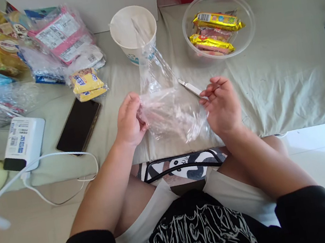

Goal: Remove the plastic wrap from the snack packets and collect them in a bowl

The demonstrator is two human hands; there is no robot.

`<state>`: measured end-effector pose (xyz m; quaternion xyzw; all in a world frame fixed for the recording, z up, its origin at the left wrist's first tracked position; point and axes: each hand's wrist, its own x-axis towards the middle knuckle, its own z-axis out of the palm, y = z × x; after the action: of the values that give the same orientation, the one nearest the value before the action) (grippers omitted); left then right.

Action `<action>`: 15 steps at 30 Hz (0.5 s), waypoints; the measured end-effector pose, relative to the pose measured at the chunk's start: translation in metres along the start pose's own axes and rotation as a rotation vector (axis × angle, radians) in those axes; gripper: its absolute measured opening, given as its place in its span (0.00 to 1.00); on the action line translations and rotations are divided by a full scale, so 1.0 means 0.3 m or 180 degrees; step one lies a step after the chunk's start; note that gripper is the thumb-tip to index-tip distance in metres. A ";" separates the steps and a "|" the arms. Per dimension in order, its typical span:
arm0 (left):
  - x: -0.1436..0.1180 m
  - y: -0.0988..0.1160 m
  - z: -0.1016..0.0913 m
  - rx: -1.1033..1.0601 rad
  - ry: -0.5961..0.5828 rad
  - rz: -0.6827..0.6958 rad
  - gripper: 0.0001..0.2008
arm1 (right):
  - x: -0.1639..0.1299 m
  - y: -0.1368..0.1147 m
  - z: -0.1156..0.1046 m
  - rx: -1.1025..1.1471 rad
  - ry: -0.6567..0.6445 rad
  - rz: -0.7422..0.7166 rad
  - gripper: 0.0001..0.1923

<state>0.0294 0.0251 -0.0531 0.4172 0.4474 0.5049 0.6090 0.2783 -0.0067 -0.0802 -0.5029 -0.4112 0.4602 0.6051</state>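
Both my hands hold a crumpled clear plastic wrapper just above the cloth-covered surface. My left hand pinches its left edge. My right hand grips the right edge, fingers curled. The top of the wrapper rises toward a white paper cup. A small white utility knife lies on the cloth just behind my right hand.
A clear plastic bowl holds yellow and pink snack packets. Several snack bags are piled at the back left, with a yellow packet in front. A black phone and a white power bank with cable lie at the left.
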 end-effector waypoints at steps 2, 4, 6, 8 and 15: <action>-0.007 0.012 -0.006 -0.0051 -0.0421 -0.0560 0.25 | 0.023 -0.024 -0.022 -0.0102 -0.0208 -0.0037 0.19; -0.018 0.029 -0.001 0.0044 -0.0771 -0.0928 0.25 | 0.031 -0.040 -0.020 -0.0283 -0.0565 -0.0186 0.26; -0.030 0.046 0.011 0.0260 -0.1093 -0.1124 0.25 | 0.023 -0.043 0.003 -0.0400 -0.0955 -0.0347 0.34; -0.038 0.061 0.024 0.0470 -0.1403 -0.1266 0.24 | 0.008 -0.034 0.029 -0.0438 -0.1289 -0.0445 0.39; -0.032 0.056 0.036 0.0678 -0.1273 -0.1031 0.18 | -0.030 -0.090 0.037 -0.0639 -0.1153 -0.0722 0.32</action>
<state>0.0348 0.0174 -0.0329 0.4934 0.4297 0.2587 0.7106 0.2694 -0.0149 -0.0521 -0.4203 -0.6107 0.4289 0.5162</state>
